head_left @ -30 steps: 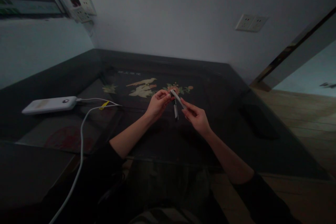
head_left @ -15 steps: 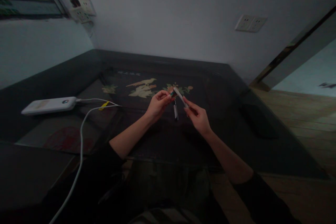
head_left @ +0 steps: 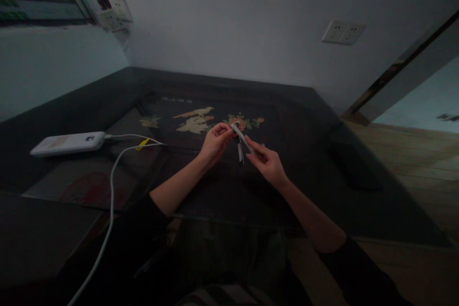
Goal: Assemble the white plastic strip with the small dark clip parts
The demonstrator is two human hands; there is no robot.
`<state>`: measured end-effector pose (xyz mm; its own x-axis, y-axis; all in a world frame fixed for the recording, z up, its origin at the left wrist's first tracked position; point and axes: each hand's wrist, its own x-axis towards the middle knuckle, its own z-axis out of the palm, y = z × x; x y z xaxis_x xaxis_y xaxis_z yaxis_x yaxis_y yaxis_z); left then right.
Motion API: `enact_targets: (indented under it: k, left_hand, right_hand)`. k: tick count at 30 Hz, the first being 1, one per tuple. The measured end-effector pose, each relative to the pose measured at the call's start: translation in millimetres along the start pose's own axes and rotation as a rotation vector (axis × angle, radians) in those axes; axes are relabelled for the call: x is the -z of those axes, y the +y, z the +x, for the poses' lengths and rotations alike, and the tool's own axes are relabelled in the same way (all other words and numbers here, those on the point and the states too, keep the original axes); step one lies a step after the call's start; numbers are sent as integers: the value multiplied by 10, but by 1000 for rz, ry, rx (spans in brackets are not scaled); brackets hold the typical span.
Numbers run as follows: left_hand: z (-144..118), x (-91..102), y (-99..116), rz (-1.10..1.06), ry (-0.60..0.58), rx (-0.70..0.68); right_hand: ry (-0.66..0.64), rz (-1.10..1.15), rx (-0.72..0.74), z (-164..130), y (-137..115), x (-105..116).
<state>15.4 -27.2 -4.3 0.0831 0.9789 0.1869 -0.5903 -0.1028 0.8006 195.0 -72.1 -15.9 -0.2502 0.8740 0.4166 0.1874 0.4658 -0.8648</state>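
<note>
My left hand [head_left: 216,141] is closed, fingertips pinched on a small dark thing mostly hidden by the fingers. In my right hand [head_left: 267,162] is a slim, pale grey stick-like object [head_left: 243,137], held between thumb and fingers. It slants up to the left, and its far end meets the fingertips of my left hand. Just below, between the hands, is a small narrow silver-and-black piece [head_left: 240,153]; whether it lies on the table or hangs from the held thing I cannot tell. Both hands are above the dark table [head_left: 222,191].
A white power bank [head_left: 68,144] lies at the left, with a white cable [head_left: 112,186] carrying a yellow tag [head_left: 142,144]. A dark flat object [head_left: 353,165] lies at the right. Behind stands a wall with sockets [head_left: 343,32]. Bird and flower pictures [head_left: 195,122] decorate the tabletop.
My right hand has shifted slightly left and down with the pale stick. The stick's far end now lies over my left fingertips and covers more of the small thing there.
</note>
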Motion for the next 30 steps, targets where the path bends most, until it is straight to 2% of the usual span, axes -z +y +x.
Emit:
enact_targets:
  k: [6, 19, 25, 30]
  left_hand:
    - [11, -1, -5, -19, 9, 6]
    - [-5, 1, -4, -5, -12, 24]
    - [7, 14, -8, 5, 9, 21]
    - [6, 4, 2, -23, -21, 1]
  right_hand:
    - [13, -73, -37, -15, -1, 15]
    - [88, -98, 26, 28, 78, 58]
    - [45, -92, 35, 16, 59, 38]
    - [18, -52, 32, -2, 31, 14]
